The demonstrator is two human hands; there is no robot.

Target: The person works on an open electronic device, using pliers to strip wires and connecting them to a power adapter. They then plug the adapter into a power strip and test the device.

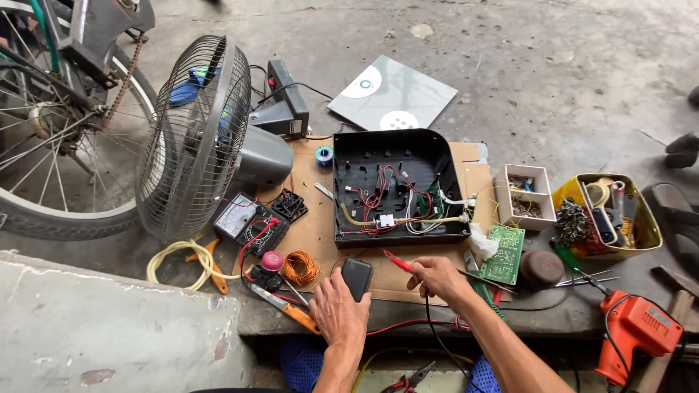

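Left hand (340, 309) rests on the cardboard sheet (314, 234), fingers wrapped around the lower end of a small black rounded block (357, 277), likely a power adapter or battery pack; it stands on end, pinned to the cardboard, probably so it cannot slide. Its face is glossy, dark and unmarked from this view, corners rounded.

Right hand (437, 277) is clenched around a red test probe (397, 261), the tip pointing up and left, toward the open black housing (397, 185). Black lead runs from under the palm down past the wrist toward the person. Pen-style hold, which suits a fine touch on a small contact.

Analog multimeter (250, 223) lies left of the cardboard, face up and tilted toward the person, readable at a glance; its red lead trails toward the hands.

Housing sits open side up in the middle of the cardboard, red, white and black wiring and a small green board exposed. Its pale square lid (392, 93) lies apart on the concrete floor behind.

Close by: coil of copper wire (300, 268) and a pink spool (271, 261) just left of the block, orange-handled pliers (291, 311) by the left wrist, a loose green circuit board (504, 253) right of the right hand. Parts tray (526, 195) and yellow tub of tools (610, 215) further right, orange electric drill (635, 331) at the lower right. Standing fan (198, 138) at the left.
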